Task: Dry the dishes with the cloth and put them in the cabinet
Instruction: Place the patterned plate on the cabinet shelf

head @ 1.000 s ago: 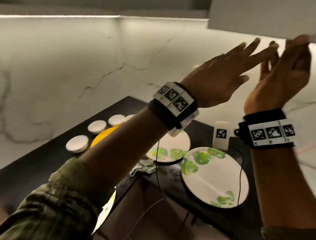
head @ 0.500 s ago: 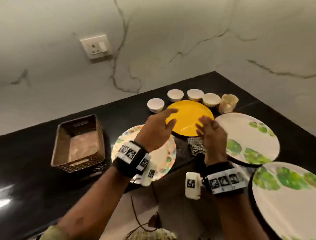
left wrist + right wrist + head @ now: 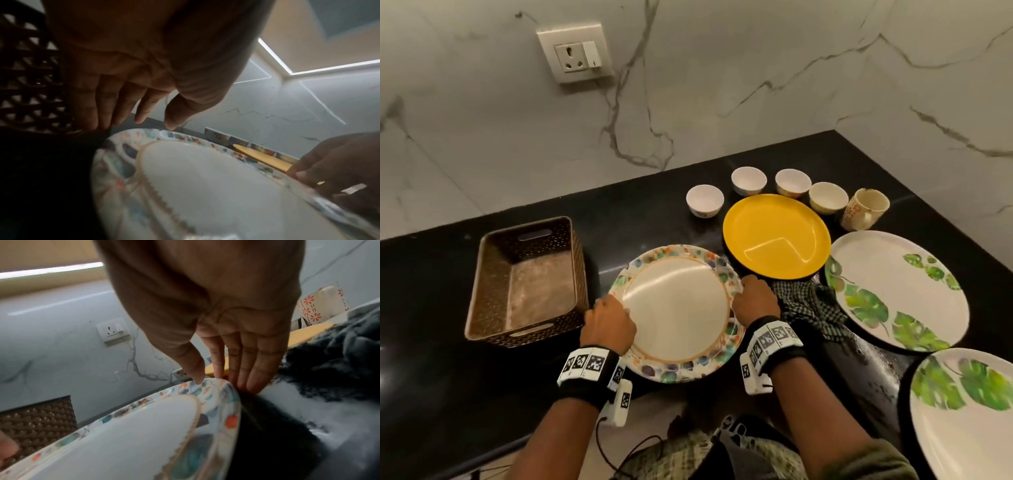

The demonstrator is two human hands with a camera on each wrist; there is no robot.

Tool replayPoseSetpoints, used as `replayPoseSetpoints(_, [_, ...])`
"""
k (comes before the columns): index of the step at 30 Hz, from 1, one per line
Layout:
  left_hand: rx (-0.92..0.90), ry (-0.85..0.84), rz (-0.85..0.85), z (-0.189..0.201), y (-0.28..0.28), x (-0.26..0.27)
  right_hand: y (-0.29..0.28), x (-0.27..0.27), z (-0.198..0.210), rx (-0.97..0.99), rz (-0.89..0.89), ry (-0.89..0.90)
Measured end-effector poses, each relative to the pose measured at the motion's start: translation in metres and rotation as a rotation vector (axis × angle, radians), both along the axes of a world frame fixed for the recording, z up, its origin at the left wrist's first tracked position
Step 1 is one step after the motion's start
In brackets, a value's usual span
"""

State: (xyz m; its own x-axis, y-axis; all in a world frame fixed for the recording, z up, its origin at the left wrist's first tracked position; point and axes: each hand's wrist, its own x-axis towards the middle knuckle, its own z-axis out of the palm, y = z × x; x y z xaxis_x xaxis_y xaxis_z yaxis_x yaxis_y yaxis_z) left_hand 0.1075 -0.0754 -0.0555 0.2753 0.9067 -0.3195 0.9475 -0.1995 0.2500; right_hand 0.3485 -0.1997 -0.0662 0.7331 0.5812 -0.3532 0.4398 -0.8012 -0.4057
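Note:
A white plate with a speckled multicolour rim (image 3: 678, 315) lies flat on the black counter (image 3: 431, 394), and both hands are at its edges. My left hand (image 3: 607, 322) is at the left rim. In the left wrist view its thumb tip touches the rim of the plate (image 3: 205, 186) and its straight fingers (image 3: 123, 113) point down beside the edge. My right hand (image 3: 755, 301) pinches the right rim, thumb on top of the plate (image 3: 123, 443) and fingers (image 3: 255, 369) against its outer edge. The checked cloth (image 3: 811, 305) lies crumpled just right of that hand. No cabinet is in view.
A yellow plate (image 3: 777, 236) sits behind the speckled one, with several small bowls (image 3: 704, 200) and a patterned mug (image 3: 864, 209) beyond. Two leaf-print plates (image 3: 900, 291) (image 3: 969, 411) lie at the right. A brown woven basket (image 3: 479, 274) stands at the left, a wall socket (image 3: 575, 53) above.
Both hands came down from the raised cabinet edge to the counter. They moved over the dishes and now sit on opposite rims of the speckled plate.

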Motion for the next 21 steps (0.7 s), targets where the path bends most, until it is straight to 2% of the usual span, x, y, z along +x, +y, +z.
replayPoseSetpoints(4, [-0.045,0.007,0.106,-0.007,0.0,0.0,0.003,0.012,-0.003,-0.065,0.036,0.003])
replayPoseSetpoints(7, [-0.114,0.003,0.179,0.001,-0.002,-0.006,0.004,0.025,0.003,-0.024,0.078,0.054])
replayPoseSetpoints(11, [-0.095,-0.165,0.236,0.026,-0.01,-0.015,0.007,0.045,0.033,0.092,0.136,0.063])
replayPoseSetpoints(14, [-0.053,-0.364,0.244,0.059,-0.014,-0.002,0.008,0.061,0.059,0.232,0.109,0.043])
replayPoseSetpoints(17, [0.046,-0.466,0.233,0.089,-0.005,0.022,0.003,0.079,0.088,0.443,0.023,0.033])
replayPoseSetpoints(21, [0.256,-0.65,0.081,0.15,0.013,0.063,-0.013,0.113,0.148,0.756,-0.009,-0.109])
